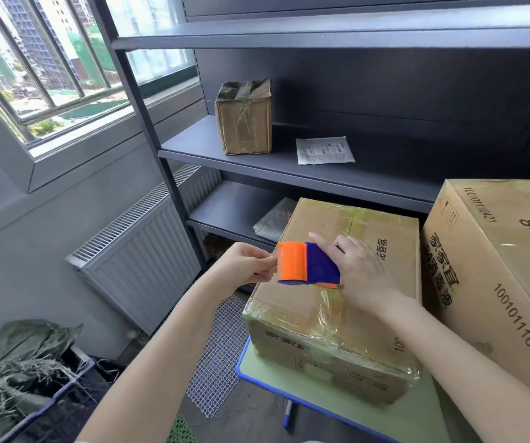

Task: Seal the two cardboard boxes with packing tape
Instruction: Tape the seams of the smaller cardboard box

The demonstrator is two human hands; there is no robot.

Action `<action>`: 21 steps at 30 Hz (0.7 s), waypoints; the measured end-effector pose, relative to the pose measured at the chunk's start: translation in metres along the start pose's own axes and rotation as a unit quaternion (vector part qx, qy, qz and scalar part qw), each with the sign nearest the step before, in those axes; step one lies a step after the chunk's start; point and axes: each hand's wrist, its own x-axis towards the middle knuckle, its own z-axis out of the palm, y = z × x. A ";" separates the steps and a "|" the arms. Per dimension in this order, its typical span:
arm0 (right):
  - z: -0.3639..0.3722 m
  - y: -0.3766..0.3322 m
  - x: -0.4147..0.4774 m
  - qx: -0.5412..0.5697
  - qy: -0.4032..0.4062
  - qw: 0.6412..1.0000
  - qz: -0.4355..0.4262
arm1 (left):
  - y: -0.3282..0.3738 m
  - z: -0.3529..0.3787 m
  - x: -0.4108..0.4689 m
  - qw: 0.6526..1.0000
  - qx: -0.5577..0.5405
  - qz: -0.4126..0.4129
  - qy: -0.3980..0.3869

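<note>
A closed cardboard box (382, 314) lies on a small green table (346, 407), with glossy clear tape along its top seam and over its near corners. A taller cardboard box (497, 282) stands against it on the right. My right hand (362, 266) grips an orange and blue tape dispenser (305, 265) at the smaller box's left top edge. My left hand (251, 263) pinches the tape end at the dispenser's orange blade side, just off the box.
A dark metal shelf unit (289, 161) stands behind, holding a small taped box (244, 118) and a white packet (324, 150). A radiator (142, 260) lines the left wall. A crate of straw and sacking (24, 378) sits on the floor at left.
</note>
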 end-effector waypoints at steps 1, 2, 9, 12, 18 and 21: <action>-0.002 -0.001 -0.003 -0.003 -0.018 1.000 0.008 | 0.000 -0.001 -0.001 1.000 0.008 -0.006 -0.008; -0.004 -0.002 -0.006 -0.001 -0.035 0.999 0.017 | 0.000 -0.002 -0.002 1.000 0.009 -0.014 -0.015; -0.013 -0.018 -0.020 0.038 -0.082 0.994 0.060 | -0.005 -0.018 -0.008 0.993 -0.025 -0.057 -0.097; -0.011 -0.025 -0.018 0.063 -0.095 0.990 0.087 | -0.007 -0.026 -0.010 0.988 -0.050 -0.071 -0.131; -0.009 -0.033 -0.020 0.138 -0.117 0.975 0.128 | -0.012 -0.040 -0.013 0.981 -0.108 -0.101 -0.128; -0.008 -0.038 -0.022 0.157 -0.109 0.974 0.123 | -0.012 -0.047 -0.013 0.984 -0.112 -0.100 -0.098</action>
